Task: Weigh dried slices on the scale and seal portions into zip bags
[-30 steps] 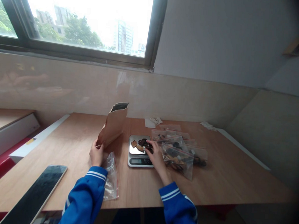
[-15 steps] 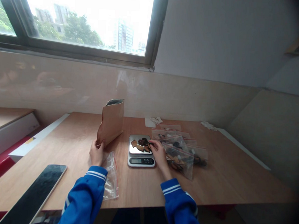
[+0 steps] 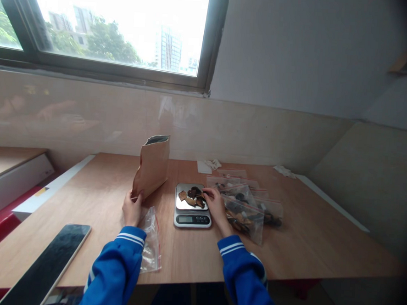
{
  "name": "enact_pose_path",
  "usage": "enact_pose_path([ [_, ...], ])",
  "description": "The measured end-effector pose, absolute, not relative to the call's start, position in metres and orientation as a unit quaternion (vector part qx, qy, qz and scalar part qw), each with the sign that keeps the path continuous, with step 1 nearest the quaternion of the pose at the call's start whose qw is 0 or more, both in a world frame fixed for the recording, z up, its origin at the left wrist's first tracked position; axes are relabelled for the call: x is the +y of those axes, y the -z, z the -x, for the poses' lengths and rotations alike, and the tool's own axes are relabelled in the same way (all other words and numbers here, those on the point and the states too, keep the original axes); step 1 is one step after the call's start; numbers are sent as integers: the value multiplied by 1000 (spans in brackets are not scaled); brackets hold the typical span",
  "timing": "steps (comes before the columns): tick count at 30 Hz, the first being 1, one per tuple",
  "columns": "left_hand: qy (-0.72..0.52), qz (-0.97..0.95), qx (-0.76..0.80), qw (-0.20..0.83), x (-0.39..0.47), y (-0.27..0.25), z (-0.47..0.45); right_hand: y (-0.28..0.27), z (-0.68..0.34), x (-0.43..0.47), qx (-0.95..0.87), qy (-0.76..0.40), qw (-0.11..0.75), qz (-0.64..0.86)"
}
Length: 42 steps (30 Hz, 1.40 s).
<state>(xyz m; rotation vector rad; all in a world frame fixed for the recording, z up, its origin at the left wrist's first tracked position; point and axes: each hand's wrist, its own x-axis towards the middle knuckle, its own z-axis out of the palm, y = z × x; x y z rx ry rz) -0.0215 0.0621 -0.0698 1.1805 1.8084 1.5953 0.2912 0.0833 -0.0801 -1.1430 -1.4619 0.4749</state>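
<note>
A kitchen scale (image 3: 192, 221) with a steel plate lies ahead of me, bearing several dried brown and dark slices (image 3: 191, 201). My right hand (image 3: 215, 204) reaches over the plate's right edge, its thumb and fingertips pinched together at the dark pieces. What sits between those fingertips is too small to make out. On the left, my left hand (image 3: 132, 209) grips the lower near corner of a brown paper bag (image 3: 151, 167), which stands upright with its top open. A clear zip bag (image 3: 151, 241) lies flat beside my left wrist; it looks empty.
Several zip bags (image 3: 244, 215) of dark and brown dried pieces are piled right of the scale. White paper (image 3: 204, 167) and a crumpled tissue (image 3: 284, 171) lie at the back. A large phone or tablet (image 3: 50, 263) rests at the left front edge.
My right hand has shifted very slightly at the plate's right edge, and the dried slices there lie a little differently. The paper bag has tipped slightly rightward in my left hand.
</note>
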Motion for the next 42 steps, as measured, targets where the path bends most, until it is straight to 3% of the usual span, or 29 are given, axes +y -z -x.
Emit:
enact_pose_path([
  [26, -579, -425, 657, 228, 61, 68, 19, 74, -292, 54, -676, -143, 509, 513],
  [34, -577, -430, 657, 225, 60, 67, 19, 73, -299, 53, -681, -186, 513, 489],
  [42, -575, -437, 656, 220, 60, 68, 20, 67, -298, 57, -654, -124, 532, 524],
])
